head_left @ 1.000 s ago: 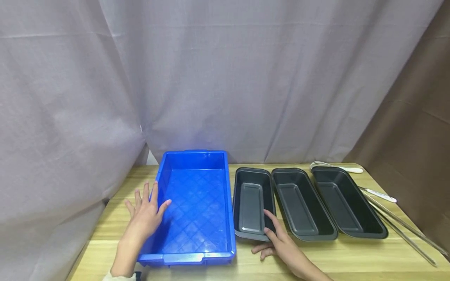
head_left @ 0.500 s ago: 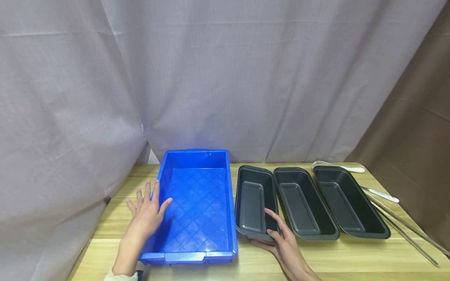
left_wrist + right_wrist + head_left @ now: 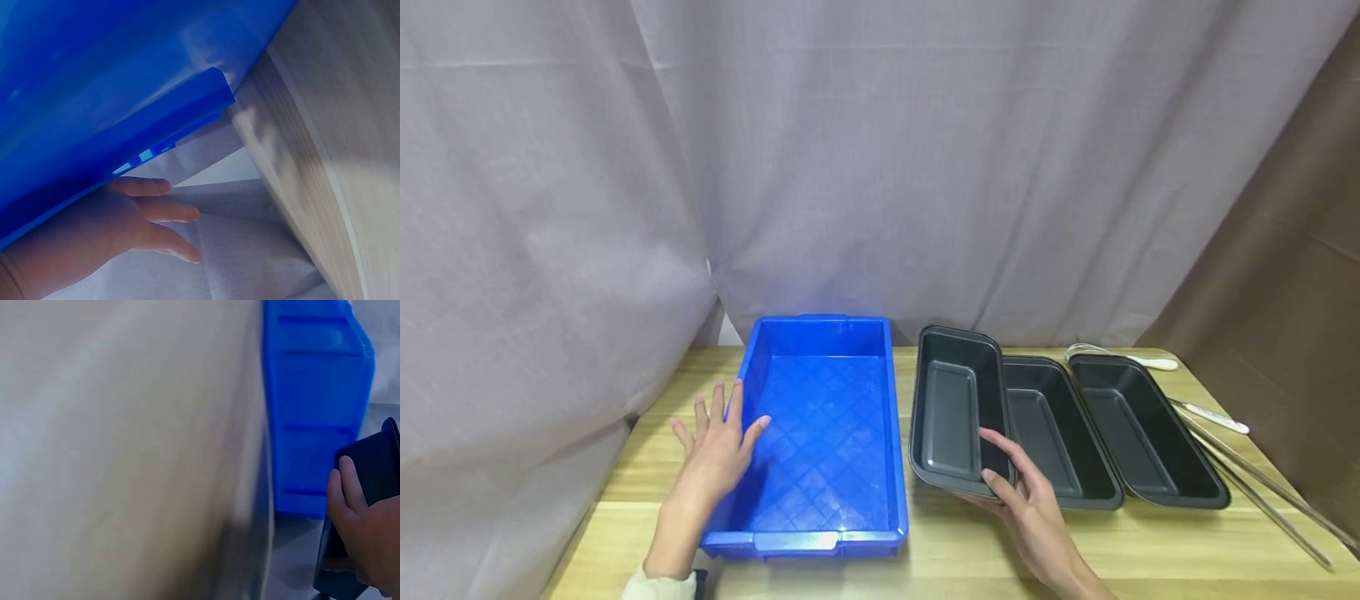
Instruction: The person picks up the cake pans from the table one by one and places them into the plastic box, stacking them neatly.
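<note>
My right hand (image 3: 1033,512) grips the near right corner of a black loaf pan (image 3: 951,417), thumb and a finger inside the rim, other fingers underneath. The pan is raised and overlaps the middle loaf pan (image 3: 1048,433) in the head view. In the right wrist view, fingers (image 3: 351,487) lie along the outside of the held pan (image 3: 378,459). My left hand (image 3: 715,454) rests with spread fingers over the left rim of a blue plastic bin (image 3: 820,450), its thumb on the inner side. The left wrist view shows several straight fingers (image 3: 169,209) outside the bin wall (image 3: 156,112).
Another black loaf pan (image 3: 1138,433) lies to the right. Behind it is a whisk (image 3: 1150,363) with a white handle. A white-handled utensil (image 3: 1213,415) and long metal rods (image 3: 1273,504) lie along the right table edge. A grey curtain (image 3: 880,167) hangs behind the wooden table (image 3: 955,558).
My right hand has closed on the nearest loaf pan's corner and lifted it up and slightly right, off the table. My left hand has stayed at the bin's rim.
</note>
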Demonstrator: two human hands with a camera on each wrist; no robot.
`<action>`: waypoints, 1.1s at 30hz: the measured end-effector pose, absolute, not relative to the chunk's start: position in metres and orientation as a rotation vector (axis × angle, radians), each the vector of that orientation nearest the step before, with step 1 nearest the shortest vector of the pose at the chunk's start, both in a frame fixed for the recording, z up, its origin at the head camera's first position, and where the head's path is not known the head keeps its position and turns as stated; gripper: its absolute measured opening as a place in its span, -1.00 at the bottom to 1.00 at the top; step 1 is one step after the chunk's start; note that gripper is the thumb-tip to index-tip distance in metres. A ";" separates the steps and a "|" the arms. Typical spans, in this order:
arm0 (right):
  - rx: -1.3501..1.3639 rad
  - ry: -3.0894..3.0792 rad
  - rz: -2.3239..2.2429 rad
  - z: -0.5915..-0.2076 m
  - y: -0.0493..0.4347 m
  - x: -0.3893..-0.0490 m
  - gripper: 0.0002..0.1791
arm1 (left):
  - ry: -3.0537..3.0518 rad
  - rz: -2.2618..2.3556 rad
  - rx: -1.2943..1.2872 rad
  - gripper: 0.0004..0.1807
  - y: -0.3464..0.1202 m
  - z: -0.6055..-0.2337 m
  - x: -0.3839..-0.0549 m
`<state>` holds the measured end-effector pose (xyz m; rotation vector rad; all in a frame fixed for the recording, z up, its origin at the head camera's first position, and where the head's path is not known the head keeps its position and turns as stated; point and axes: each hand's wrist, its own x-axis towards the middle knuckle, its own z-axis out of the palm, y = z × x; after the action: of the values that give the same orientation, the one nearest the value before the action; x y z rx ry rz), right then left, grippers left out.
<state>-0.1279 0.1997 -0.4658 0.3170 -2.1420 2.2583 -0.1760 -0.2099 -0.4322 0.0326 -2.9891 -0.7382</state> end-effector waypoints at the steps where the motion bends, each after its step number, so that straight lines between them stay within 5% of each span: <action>1: 0.310 -2.168 2.217 -0.462 0.200 -0.128 -0.43 | -2.987 -0.738 0.035 -0.15 -0.210 -0.432 -0.176; 12: 0.337 -2.278 2.068 -0.424 0.193 -0.136 -0.46 | -2.963 -0.736 0.027 -0.17 -0.210 -0.431 -0.177; 33: 0.500 -2.181 2.702 -0.401 0.116 -0.164 0.05 | -3.030 -0.802 0.051 -0.12 -0.212 -0.434 -0.177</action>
<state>-0.1642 0.1155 -0.4014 0.5002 -2.1811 2.7024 -0.1771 -0.2117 -0.4342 0.0509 -3.0298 -0.8021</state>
